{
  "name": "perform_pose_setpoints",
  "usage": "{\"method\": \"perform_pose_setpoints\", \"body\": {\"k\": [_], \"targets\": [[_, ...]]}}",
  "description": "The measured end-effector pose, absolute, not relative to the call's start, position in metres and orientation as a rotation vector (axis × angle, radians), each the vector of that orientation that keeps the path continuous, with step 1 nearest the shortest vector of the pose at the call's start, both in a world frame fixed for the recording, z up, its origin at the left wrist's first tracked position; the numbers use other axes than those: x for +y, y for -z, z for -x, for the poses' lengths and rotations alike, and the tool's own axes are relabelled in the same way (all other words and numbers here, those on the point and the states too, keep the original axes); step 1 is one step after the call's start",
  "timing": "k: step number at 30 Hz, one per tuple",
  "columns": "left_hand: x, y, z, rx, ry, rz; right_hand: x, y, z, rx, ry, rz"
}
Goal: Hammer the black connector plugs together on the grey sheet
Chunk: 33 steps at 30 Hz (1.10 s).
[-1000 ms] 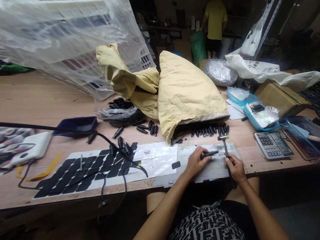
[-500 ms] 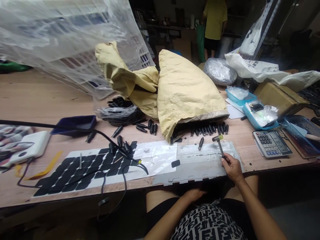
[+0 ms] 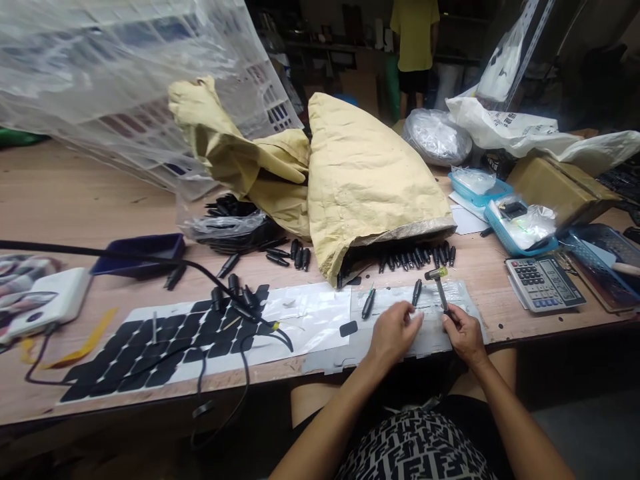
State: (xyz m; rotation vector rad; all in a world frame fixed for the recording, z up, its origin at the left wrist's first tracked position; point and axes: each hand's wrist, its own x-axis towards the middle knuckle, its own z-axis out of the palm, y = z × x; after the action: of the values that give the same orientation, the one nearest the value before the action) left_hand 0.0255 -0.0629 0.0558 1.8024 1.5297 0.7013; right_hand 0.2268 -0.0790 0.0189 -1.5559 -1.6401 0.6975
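My right hand (image 3: 465, 333) is wrapped round the handle of a small hammer (image 3: 441, 290), whose head has a translucent yellow face. The hammer head is raised over the grey sheet (image 3: 325, 360) at the table's front edge. Left of it, my left hand (image 3: 397, 333) is closed, its fingertips at the lower end of a black tapered piece (image 3: 417, 292) that stands nearly upright. The fingers partly hide that contact. Another black tapered piece (image 3: 369, 304) lies tilted on the grey sheet, left of my left hand.
Beyond the sheet, a big yellow sack (image 3: 375, 180) lies with several black pieces at its mouth. A calculator (image 3: 545, 283) and blue baskets (image 3: 520, 230) stand right. Leftward are a dark blue tray (image 3: 140, 257), a black cable (image 3: 150, 257) and a patterned sheet (image 3: 150, 347). A person (image 3: 414, 40) stands behind.
My left hand has come up from my lap onto the grey sheet. Two black pieces now show there instead of one. My right hand still holds the hammer; the view has shifted slightly.
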Motion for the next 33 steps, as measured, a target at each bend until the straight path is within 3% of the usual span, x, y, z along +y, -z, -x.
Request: {"method": "perform_pose_setpoints", "body": {"k": [5, 18, 33], "targets": [[-0.014, -0.036, -0.047, 1.844, -0.659, -1.881, -0.078, -0.017, -0.228, -1.625, -0.671, 1.546], [-0.015, -0.006, -0.017, 1.533, -0.838, -2.016, -0.079, -0.018, -0.228, -1.760, -0.592, 1.591], [-0.010, -0.006, -0.018, 1.542, -0.840, -1.879, -0.096, -0.037, -0.224, -1.895, -0.474, 1.607]]}}
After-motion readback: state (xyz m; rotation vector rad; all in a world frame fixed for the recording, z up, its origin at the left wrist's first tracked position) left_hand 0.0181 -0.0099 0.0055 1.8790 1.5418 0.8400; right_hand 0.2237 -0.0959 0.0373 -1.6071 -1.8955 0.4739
